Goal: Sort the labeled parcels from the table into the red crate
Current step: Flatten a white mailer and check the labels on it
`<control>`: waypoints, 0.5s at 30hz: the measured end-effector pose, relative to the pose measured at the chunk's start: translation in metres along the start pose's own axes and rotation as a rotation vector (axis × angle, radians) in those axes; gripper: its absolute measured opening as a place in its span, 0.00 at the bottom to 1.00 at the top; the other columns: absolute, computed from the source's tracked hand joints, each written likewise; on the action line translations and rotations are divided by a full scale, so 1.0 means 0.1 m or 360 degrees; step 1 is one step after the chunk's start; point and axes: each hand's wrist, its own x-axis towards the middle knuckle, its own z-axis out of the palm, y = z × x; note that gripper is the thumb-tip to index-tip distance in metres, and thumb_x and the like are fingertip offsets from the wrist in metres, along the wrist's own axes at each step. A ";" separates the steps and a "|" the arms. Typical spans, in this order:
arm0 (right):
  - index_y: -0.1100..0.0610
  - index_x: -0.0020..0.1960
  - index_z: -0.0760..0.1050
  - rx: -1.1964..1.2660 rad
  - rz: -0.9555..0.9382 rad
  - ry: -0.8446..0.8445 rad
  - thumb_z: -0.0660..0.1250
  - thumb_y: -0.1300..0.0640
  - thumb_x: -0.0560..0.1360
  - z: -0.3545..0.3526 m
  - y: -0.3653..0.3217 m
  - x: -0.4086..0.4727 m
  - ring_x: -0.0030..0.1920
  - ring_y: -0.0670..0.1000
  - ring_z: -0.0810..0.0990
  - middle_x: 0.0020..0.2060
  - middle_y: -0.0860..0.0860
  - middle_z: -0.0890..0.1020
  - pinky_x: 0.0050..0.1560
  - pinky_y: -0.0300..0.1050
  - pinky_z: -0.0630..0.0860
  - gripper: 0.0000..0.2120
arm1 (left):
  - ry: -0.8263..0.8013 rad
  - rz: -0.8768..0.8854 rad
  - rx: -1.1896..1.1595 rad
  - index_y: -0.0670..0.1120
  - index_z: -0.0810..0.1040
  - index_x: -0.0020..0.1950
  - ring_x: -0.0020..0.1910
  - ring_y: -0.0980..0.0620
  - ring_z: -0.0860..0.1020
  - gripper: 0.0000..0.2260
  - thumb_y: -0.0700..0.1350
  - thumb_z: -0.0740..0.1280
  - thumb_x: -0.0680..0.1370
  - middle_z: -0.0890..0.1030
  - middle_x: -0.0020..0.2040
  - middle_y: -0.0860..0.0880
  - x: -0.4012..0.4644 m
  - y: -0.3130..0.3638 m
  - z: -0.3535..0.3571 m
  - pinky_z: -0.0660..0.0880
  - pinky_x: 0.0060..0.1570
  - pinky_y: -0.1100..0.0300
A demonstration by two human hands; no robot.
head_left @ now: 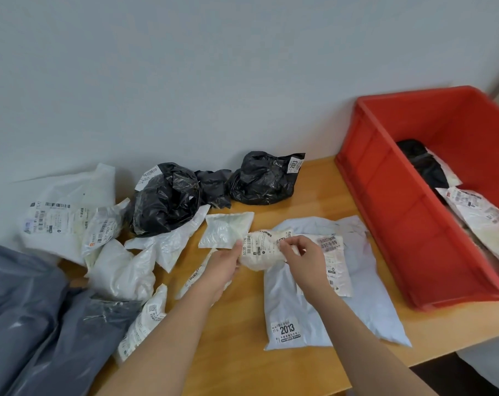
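The scene is lit evenly by soft, diffuse light; only faint shadows are cast on the pale wooden table (pixel 242 324); glare is seen on the crinkled black plastic bag (pixel 165 198) (small highlights); straight edges are bowed toward the frame borders; fine label print is slightly blurred.

Plain pale wall (pixel 185 67) stood behind a light wooden worktop (pixel 242 324); even, soft light; dark floor at lower right.
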 end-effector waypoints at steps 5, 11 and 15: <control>0.48 0.53 0.70 0.0366 0.0255 -0.0095 0.71 0.63 0.74 -0.03 0.07 -0.05 0.44 0.54 0.79 0.45 0.56 0.78 0.48 0.50 0.78 0.16 | -0.0181 -0.0062 -0.0652 0.41 0.72 0.64 0.56 0.47 0.82 0.24 0.52 0.72 0.74 0.83 0.56 0.46 -0.03 0.09 0.12 0.78 0.57 0.51; 0.49 0.62 0.69 0.0443 0.0461 -0.0289 0.67 0.60 0.77 -0.17 0.07 -0.01 0.51 0.53 0.81 0.51 0.54 0.80 0.55 0.52 0.80 0.16 | -0.0173 0.0027 -0.0694 0.40 0.73 0.65 0.51 0.47 0.84 0.21 0.39 0.74 0.74 0.85 0.52 0.43 -0.04 0.16 0.17 0.81 0.50 0.55; 0.52 0.54 0.75 0.0341 0.0541 -0.0208 0.65 0.39 0.74 -0.28 0.08 0.11 0.47 0.48 0.79 0.47 0.49 0.80 0.49 0.48 0.78 0.18 | -0.0222 0.0107 -0.0534 0.40 0.75 0.59 0.49 0.47 0.83 0.14 0.34 0.71 0.75 0.84 0.54 0.41 -0.08 0.22 0.18 0.81 0.42 0.59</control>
